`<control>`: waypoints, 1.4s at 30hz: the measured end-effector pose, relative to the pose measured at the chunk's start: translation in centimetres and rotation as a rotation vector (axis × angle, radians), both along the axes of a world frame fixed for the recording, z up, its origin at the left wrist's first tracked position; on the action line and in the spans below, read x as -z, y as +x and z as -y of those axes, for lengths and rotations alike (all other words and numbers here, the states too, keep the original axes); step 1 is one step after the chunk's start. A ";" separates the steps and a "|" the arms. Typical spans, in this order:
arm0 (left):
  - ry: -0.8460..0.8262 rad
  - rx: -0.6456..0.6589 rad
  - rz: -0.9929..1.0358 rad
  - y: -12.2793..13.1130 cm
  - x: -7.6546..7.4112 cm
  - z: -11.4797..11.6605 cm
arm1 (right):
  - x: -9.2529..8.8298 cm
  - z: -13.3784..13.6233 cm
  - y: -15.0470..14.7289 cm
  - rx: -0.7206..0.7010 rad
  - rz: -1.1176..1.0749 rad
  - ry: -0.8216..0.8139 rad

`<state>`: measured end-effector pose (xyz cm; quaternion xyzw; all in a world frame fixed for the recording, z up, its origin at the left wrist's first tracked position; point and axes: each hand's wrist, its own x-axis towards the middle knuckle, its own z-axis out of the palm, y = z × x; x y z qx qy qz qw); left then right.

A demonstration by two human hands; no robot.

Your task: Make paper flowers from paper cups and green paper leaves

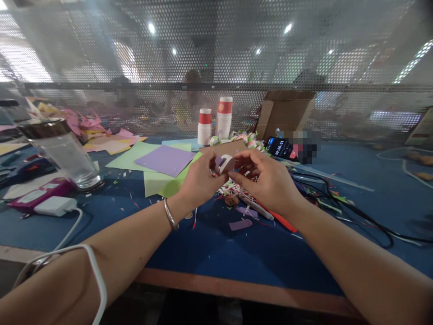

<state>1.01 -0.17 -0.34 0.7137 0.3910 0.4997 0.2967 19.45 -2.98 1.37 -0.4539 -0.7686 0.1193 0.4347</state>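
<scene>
Over the middle of the table, my left hand [205, 177] pinches a small curved white and purple piece [224, 165] between thumb and fingers. My right hand [270, 178] has curled fingers, with thumb and index finger at the right edge of the same piece. Its exact kind cannot be made out. Below the hands lie shredded paper strips [226, 191], a purple paper slip [240, 224], a small brown tag [232, 200] and a pale pen-like stick [260, 209]. A red strip [282, 221] runs under my right wrist.
Purple paper [165, 160] lies on green sheets [130, 157] to the left. A glass jar [69, 155] and white charger [56, 205] stand further left. Paper cups [224, 119], a cardboard box [286, 115] and a phone [280, 148] are behind. Black cables [358, 216] cross the right side.
</scene>
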 end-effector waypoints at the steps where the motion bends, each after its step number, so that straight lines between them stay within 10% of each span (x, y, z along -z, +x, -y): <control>1: 0.000 0.019 -0.032 0.1 0.0 0.1 | 0.0 0.0 0.0 -0.005 0.000 -0.014; 8: -0.161 0.222 0.011 -0.2 -0.3 0.1 | -0.2 0.1 0.1 -0.037 -0.015 -0.072; 22: 0.120 0.125 -0.178 -1.1 -1.5 1.1 | -0.4 0.7 -0.3 -0.225 -0.093 -0.166; 42: 0.044 0.287 -0.074 -2.1 -2.1 -0.5 | 0.1 -0.5 0.8 -0.091 -0.131 -0.124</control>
